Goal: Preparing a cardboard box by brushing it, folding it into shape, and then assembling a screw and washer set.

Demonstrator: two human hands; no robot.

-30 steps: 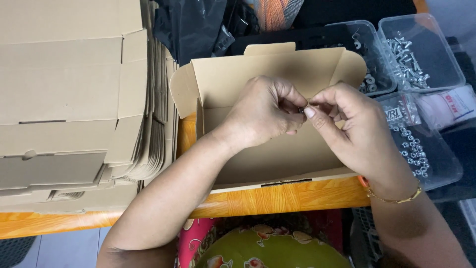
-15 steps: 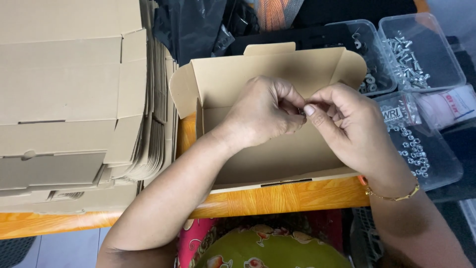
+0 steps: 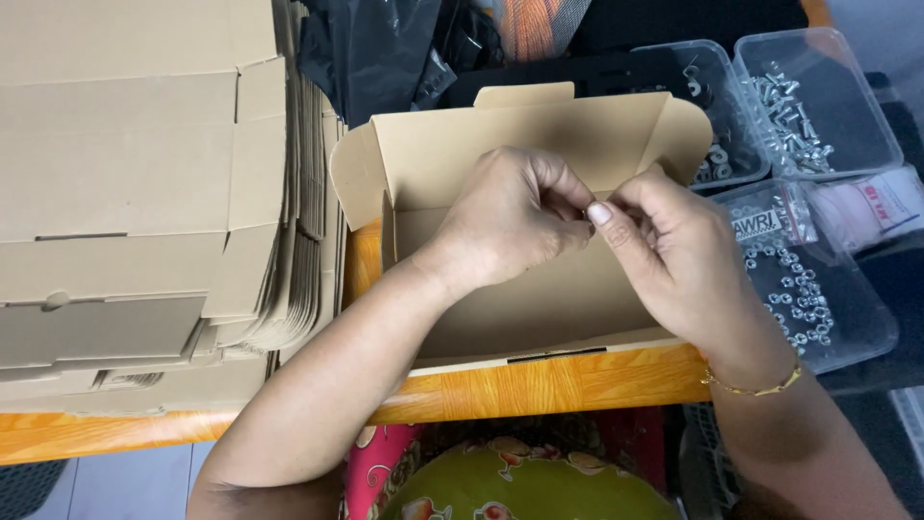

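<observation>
— While the head camera looked down, where were the hands?

— Both met over the open cardboard box. The left hand and right hand pinched something tiny between their fingertips (too small to name), fingers narrow, touching at the middle.

— Which hand was nearer the clear tub of nuts?

— The right; flat cartons lay left.
</observation>
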